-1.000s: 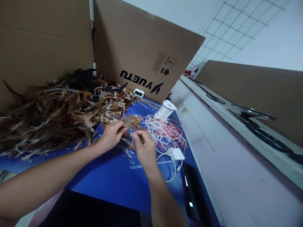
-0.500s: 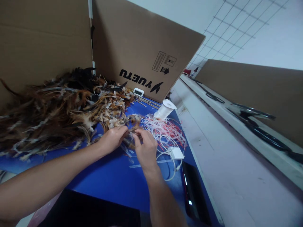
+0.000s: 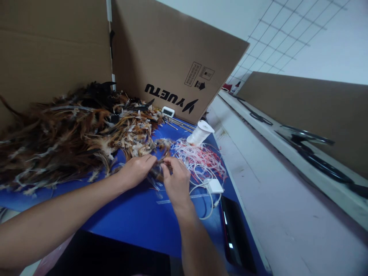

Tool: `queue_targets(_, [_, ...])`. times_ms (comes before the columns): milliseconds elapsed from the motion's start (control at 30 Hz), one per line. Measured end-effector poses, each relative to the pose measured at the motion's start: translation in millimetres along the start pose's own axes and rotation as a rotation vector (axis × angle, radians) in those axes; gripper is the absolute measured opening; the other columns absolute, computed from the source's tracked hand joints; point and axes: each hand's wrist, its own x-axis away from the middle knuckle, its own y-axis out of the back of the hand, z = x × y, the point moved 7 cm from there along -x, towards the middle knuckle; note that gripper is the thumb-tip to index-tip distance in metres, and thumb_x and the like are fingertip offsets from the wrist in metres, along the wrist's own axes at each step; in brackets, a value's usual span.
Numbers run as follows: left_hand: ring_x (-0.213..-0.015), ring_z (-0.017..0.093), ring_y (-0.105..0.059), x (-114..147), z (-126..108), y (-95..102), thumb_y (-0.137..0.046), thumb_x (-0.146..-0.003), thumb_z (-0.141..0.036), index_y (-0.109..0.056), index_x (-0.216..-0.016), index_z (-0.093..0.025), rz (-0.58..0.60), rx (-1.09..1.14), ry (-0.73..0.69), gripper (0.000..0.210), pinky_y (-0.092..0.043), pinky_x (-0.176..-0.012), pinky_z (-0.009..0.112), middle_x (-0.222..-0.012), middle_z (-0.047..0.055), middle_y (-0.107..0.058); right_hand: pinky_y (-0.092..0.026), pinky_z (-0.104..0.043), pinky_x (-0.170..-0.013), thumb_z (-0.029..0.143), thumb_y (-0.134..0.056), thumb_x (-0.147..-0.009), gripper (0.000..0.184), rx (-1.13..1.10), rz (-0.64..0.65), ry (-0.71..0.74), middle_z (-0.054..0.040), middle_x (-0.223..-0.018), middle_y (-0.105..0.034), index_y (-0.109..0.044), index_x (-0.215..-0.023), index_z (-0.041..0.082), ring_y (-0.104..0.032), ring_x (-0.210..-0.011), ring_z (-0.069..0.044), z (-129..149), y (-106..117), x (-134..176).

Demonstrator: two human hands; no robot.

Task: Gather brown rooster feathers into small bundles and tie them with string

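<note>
Lying left of your grip, a heap of brown and black feathers covers part of the blue counter. Your left hand and right hand pinch a small feather tuft between them, its detail blurred. Just right of your grip sit tangled white and red strips, with a white spool beyond; nearer you, a dark glossy device.

The left forearm and right forearm are seen bare along their visible length, each narrowed smoothly toward the wrist. The left hand and right hand are likewise bare, the fingertips being partly obscured. At the lower edge, what appears to be a plain black garment is noted; its cut cannot be determined.
</note>
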Motion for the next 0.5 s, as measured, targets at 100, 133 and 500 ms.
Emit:
queue_targets(100, [-0.060, 0.015, -0.056, -0.1, -3.5, 2.6, -0.039, -0.091, -0.009, -0.053, -0.080, -0.016, -0.019, -0.060, -0.047, 0.020, -0.045, -0.054, 0.025, -0.070, 0.002, -0.058, -0.050, -0.032, -0.075, 0.013, -0.056, -0.084, 0.011, -0.030, 0.014, -0.034, -0.0049, -0.085, -0.067, -0.061, -0.088, 0.021, -0.062, -0.081, -0.020, -2.3, -1.3, 0.2])
queue_targets(133, [-0.060, 0.015, -0.056, -0.1, -4.7, 3.5, -0.039, -0.091, -0.008, -0.053, -0.080, -0.016, -0.024, -0.079, -0.060, 0.020, -0.044, -0.053, 0.025, -0.070, 0.002, -0.058, -0.050, -0.032, -0.075, 0.012, -0.057, -0.084, 0.011, -0.040, 0.017, -0.043, -0.0046, -0.085, -0.067, -0.061, -0.089, 0.021, -0.062, -0.081, -0.020, -2.8, -1.6, 0.3])
queue_targets(500, [-0.058, 0.014, -0.056, 1.2, -11.1, 3.6, -0.038, -0.089, -0.006, -0.053, -0.081, -0.016, 0.026, -0.216, -0.144, 0.019, -0.044, -0.050, 0.023, -0.072, 0.003, -0.058, -0.049, -0.030, -0.071, 0.011, -0.058, -0.079, 0.014, -0.106, 0.026, -0.147, -0.0019, -0.081, -0.065, -0.059, -0.087, 0.022, -0.063, -0.079, -0.019, -11.0, -2.1, -0.2])
